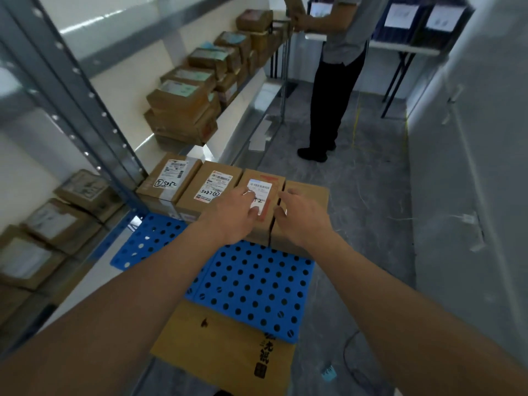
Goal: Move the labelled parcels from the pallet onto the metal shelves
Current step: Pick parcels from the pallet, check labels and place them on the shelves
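Left hand (233,214) grip spread on labelled parcel (261,201), right hand (300,214) curled at its edge, blue pallet (257,287)

Both hands reach onto one labelled parcel (264,201) on the blue pallet (251,287) — the left hand (233,214) lies across its label, the right hand (298,215) curls at its right edge. Left of the grip stand two more parcels (188,187); beyond, metal shelves (85,90) carry stacked boxes (185,110).
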Demonstrator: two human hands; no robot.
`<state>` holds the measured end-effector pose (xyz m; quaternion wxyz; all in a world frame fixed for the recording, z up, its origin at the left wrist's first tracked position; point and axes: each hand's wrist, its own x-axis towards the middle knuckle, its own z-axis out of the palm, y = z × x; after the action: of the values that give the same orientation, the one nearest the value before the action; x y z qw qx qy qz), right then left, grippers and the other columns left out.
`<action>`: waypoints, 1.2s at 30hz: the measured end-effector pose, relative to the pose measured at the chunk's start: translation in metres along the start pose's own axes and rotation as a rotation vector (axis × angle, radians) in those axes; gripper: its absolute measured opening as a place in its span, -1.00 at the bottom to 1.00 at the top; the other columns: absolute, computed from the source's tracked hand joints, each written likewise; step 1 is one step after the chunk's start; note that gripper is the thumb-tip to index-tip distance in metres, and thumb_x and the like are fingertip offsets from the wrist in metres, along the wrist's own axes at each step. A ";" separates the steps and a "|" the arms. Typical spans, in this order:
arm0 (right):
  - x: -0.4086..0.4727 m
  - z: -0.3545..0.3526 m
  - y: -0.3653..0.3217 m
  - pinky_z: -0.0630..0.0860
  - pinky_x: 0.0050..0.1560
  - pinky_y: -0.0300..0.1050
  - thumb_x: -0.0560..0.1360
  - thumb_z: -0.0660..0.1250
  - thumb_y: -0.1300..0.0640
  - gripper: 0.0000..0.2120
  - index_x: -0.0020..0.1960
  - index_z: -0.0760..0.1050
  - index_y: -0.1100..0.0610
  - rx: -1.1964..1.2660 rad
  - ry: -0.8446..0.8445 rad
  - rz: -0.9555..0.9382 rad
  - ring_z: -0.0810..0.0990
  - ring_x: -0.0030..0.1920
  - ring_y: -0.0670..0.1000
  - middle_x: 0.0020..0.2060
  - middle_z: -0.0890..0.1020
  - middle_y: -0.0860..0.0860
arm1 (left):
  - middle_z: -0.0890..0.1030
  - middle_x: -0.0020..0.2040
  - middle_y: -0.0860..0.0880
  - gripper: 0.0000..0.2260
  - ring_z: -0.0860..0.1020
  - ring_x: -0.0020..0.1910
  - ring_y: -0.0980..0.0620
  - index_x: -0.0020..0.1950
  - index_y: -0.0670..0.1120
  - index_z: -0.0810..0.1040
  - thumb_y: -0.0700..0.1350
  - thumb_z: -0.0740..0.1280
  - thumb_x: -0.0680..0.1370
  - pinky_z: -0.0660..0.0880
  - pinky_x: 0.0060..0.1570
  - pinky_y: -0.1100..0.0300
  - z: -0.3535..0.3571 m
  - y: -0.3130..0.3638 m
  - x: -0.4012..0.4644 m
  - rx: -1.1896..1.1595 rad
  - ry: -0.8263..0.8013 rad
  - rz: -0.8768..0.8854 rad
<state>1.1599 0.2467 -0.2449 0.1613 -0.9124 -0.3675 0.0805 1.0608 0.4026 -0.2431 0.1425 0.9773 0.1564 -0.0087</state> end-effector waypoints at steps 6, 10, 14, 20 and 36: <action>-0.022 -0.009 -0.050 0.54 0.02 0.07 0.67 0.12 -0.10 -0.62 0.37 0.48 0.05 -0.032 0.009 -0.037 0.56 0.17 0.11 0.29 0.51 -0.01 | 0.52 0.12 0.02 -0.73 0.52 0.07 0.02 0.24 -0.04 0.52 0.06 0.16 0.67 0.56 0.06 0.03 -0.028 -0.020 -0.045 0.018 0.040 -0.005; -0.046 -0.015 -0.094 0.54 0.02 0.05 0.65 0.12 -0.11 -0.63 0.33 0.52 0.00 -0.030 0.063 -0.087 0.56 0.18 0.08 0.26 0.54 -0.03 | 0.52 0.17 0.03 -0.72 0.53 0.12 -0.03 0.24 -0.06 0.52 0.05 0.16 0.65 0.56 0.05 -0.02 -0.048 -0.043 -0.089 0.024 0.063 -0.013; -0.070 -0.021 -0.137 0.49 0.18 0.07 0.66 0.12 -0.12 -0.57 0.45 0.46 0.00 -0.042 0.056 -0.148 0.49 0.34 0.11 0.37 0.50 0.01 | 0.51 0.19 0.02 -0.65 0.51 0.14 -0.03 0.30 -0.03 0.46 0.12 0.11 0.63 0.57 0.06 -0.11 -0.069 -0.067 -0.134 0.059 0.110 -0.035; -0.093 -0.022 -0.196 0.47 0.10 0.02 0.67 0.09 -0.15 -0.58 0.43 0.45 -0.01 -0.055 0.057 -0.284 0.52 0.30 0.10 0.36 0.52 0.01 | 0.46 0.40 -0.01 -0.55 0.49 0.30 -0.06 0.48 -0.03 0.37 0.18 0.11 0.68 0.53 0.21 -0.10 -0.092 -0.096 -0.195 0.058 0.134 -0.126; -0.110 0.029 -0.320 0.45 0.31 0.05 0.70 0.03 -0.17 -0.49 0.51 0.39 0.07 0.052 -0.143 -0.834 0.46 0.40 0.10 0.44 0.48 0.03 | 0.36 0.54 -0.11 -0.46 0.36 0.47 -0.14 0.59 -0.08 0.26 0.19 0.00 0.70 0.38 0.41 -0.11 -0.110 -0.128 -0.352 0.083 0.148 -0.683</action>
<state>0.8671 0.3939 -0.1560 0.1772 -0.6732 -0.7134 0.0809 0.6836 0.4436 -0.1516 0.0797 0.8715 0.4838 0.0085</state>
